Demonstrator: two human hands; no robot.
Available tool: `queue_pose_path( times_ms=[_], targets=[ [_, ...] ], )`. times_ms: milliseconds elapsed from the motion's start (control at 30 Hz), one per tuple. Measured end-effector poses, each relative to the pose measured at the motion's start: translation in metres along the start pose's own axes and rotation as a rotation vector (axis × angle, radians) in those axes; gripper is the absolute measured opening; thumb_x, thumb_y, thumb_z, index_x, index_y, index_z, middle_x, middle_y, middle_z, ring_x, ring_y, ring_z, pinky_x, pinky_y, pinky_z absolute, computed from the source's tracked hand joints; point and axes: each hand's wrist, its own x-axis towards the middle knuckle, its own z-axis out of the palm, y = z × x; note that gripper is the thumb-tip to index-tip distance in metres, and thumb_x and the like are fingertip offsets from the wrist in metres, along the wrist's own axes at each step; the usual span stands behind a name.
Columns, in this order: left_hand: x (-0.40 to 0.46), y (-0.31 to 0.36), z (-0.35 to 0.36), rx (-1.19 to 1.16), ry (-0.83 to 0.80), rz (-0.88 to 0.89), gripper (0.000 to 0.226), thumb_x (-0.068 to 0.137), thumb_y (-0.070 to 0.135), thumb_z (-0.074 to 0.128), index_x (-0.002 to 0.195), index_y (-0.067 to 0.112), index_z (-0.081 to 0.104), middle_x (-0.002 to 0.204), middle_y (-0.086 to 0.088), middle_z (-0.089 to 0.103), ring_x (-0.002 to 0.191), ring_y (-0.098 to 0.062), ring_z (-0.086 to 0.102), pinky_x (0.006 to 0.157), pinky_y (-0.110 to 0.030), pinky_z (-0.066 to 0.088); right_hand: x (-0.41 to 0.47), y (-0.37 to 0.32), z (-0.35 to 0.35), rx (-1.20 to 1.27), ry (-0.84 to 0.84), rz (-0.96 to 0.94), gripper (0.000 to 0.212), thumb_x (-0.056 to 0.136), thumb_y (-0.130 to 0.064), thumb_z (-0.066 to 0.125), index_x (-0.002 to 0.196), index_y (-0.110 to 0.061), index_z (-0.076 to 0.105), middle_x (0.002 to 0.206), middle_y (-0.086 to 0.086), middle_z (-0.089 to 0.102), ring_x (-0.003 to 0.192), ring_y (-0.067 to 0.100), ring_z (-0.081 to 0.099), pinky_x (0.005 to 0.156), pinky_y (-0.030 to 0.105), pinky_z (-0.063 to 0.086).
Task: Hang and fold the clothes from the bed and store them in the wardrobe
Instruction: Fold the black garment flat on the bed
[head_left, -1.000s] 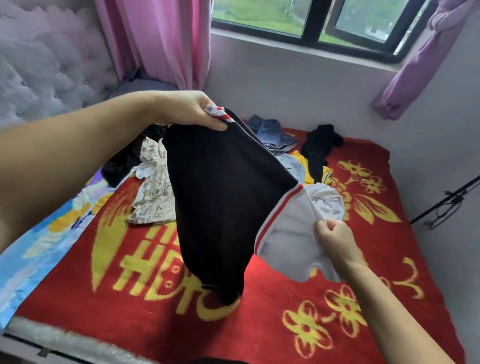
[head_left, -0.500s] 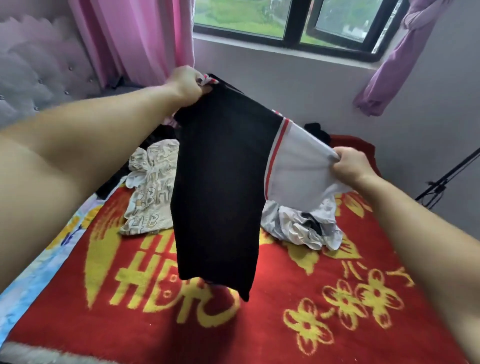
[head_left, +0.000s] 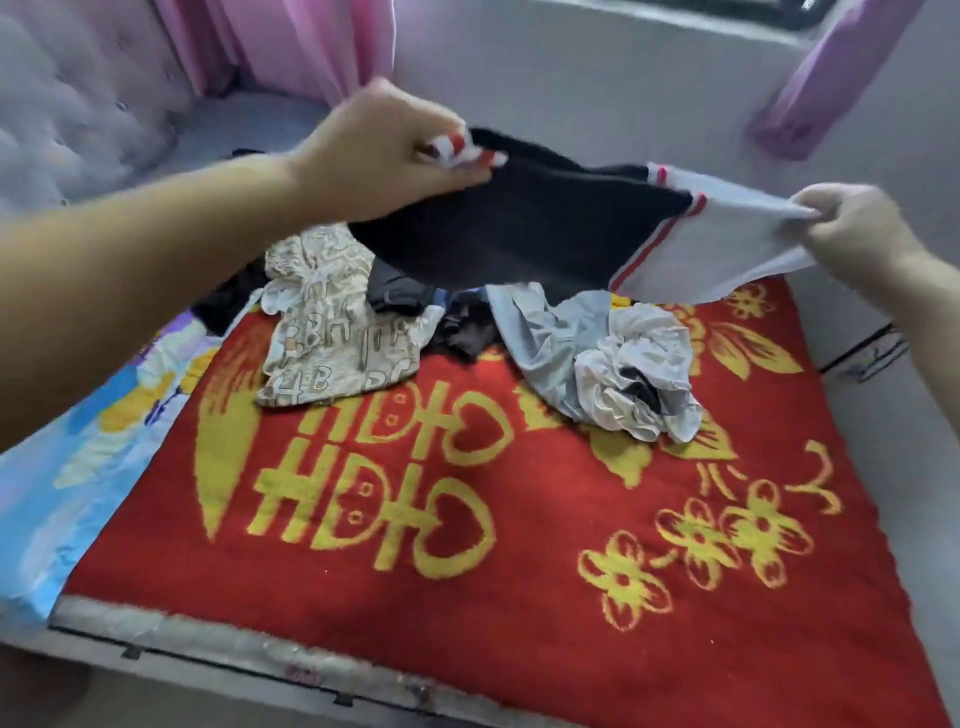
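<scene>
Red plush with yellow characters and flowers covers the bed (head_left: 519, 597) in front of me, with a blue floral sheet (head_left: 67, 467) showing along its left side. A tufted pale headboard (head_left: 78, 104) stands at the far left, pink curtains (head_left: 291, 47) hang behind it, and a purple curtain (head_left: 826, 78) drops by the grey wall under the window sill. I have the black shirt with white sleeve (head_left: 519, 228) stretched above the heap at the far end of the bed: my left hand (head_left: 384, 150) pinches its striped collar, and my right hand (head_left: 857, 223) has its grip closed round the white sleeve end. Under the shirt lie a cream printed garment (head_left: 322, 332), a crumpled grey-white garment (head_left: 613, 364) and dark clothes (head_left: 457, 327) between them, partly hidden by the shirt.
</scene>
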Motion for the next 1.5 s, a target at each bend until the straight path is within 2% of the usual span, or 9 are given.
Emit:
queue_pose_path(
  times_ms=[167,333,467,600,733,900,1100,1233,1500],
  targets=[
    [-0.123,-0.001,0.134,0.047,-0.346,0.166,0.032,0.088,0.032,0.049,0.089,0.016,0.076,0.071,-0.002,0.072,0.058,-0.022,0.068,0.043,-0.025,0.047,-0.073,0.078,0.111,-0.262,-0.279,0.063,0.033,0.075,0.010,0.051,0.097,0.000,0.073,0.106,0.022,0.067,0.104,0.037,0.058,0.086,0.038,0.046],
    [-0.259,0.015,0.267,0.000,-0.773,0.178,0.028,0.061,0.037,0.084,0.088,0.032,0.076,0.058,0.007,0.060,0.044,-0.012,0.059,0.032,-0.017,0.030,-0.184,0.163,0.206,-0.394,-0.437,0.086,0.028,0.075,0.007,0.061,0.089,-0.011,0.078,0.109,0.015,0.067,0.105,0.038,0.057,0.086,0.042,0.045],
    [-0.343,0.034,0.354,-0.026,-1.208,-0.108,0.043,0.094,0.033,0.048,0.137,0.033,0.047,0.103,-0.004,0.063,0.091,-0.028,0.064,0.061,-0.034,0.042,-0.247,0.222,0.259,-0.529,-0.738,0.059,0.024,0.083,-0.010,0.064,0.094,-0.027,0.077,0.120,0.003,0.063,0.115,0.029,0.053,0.094,0.037,0.042],
    [-0.376,0.057,0.406,-0.101,-1.566,-0.219,0.041,0.097,0.043,0.041,0.136,0.029,0.045,0.122,-0.008,0.060,0.110,-0.032,0.058,0.082,-0.037,0.047,-0.282,0.257,0.288,-0.653,-1.127,0.167,0.042,0.088,-0.007,0.048,0.111,-0.035,0.069,0.133,-0.001,0.052,0.124,0.021,0.047,0.100,0.034,0.041],
    [-0.356,0.074,0.445,-0.103,-1.429,-0.349,0.025,0.096,0.034,0.040,0.110,0.019,0.055,0.112,-0.007,0.063,0.104,-0.029,0.060,0.077,-0.036,0.045,-0.274,0.276,0.300,-0.410,-1.042,0.367,0.045,0.086,-0.001,0.041,0.118,-0.018,0.067,0.123,0.012,0.062,0.111,0.029,0.058,0.088,0.034,0.047],
    [-0.309,0.093,0.510,-0.129,-1.152,-0.498,0.037,0.097,0.034,0.042,0.130,0.018,0.042,0.119,-0.005,0.052,0.109,-0.027,0.052,0.076,-0.039,0.045,-0.248,0.276,0.351,-0.044,-0.772,0.539,0.041,0.095,-0.021,0.050,0.133,-0.009,0.050,0.124,0.011,0.061,0.113,0.030,0.056,0.089,0.035,0.043],
    [-0.317,0.133,0.569,0.141,-1.124,-0.555,0.060,0.087,0.047,0.055,0.131,0.013,0.032,0.121,-0.007,0.039,0.107,-0.025,0.041,0.070,-0.035,0.030,-0.247,0.275,0.401,0.139,-0.711,0.616,0.044,0.090,-0.030,0.056,0.128,-0.012,0.040,0.108,0.007,0.056,0.092,0.025,0.055,0.072,0.033,0.041],
    [-0.322,0.141,0.572,0.152,-1.151,-0.493,0.026,0.087,0.018,0.049,0.111,0.013,0.042,0.112,-0.008,0.044,0.101,-0.028,0.043,0.073,-0.037,0.028,-0.258,0.286,0.386,0.130,-0.633,0.483,0.018,0.094,-0.029,0.049,0.105,-0.015,0.052,0.086,0.000,0.058,0.076,0.017,0.052,0.060,0.032,0.037],
    [-0.294,0.152,0.567,-0.057,-1.279,-0.499,0.032,0.082,-0.010,0.045,0.108,0.008,0.048,0.111,-0.013,0.059,0.100,-0.033,0.058,0.075,-0.037,0.039,-0.263,0.306,0.349,0.160,-0.581,0.390,0.004,0.096,-0.026,0.049,0.097,-0.022,0.048,0.073,0.001,0.056,0.065,0.017,0.050,0.058,0.032,0.035]
  ],
)
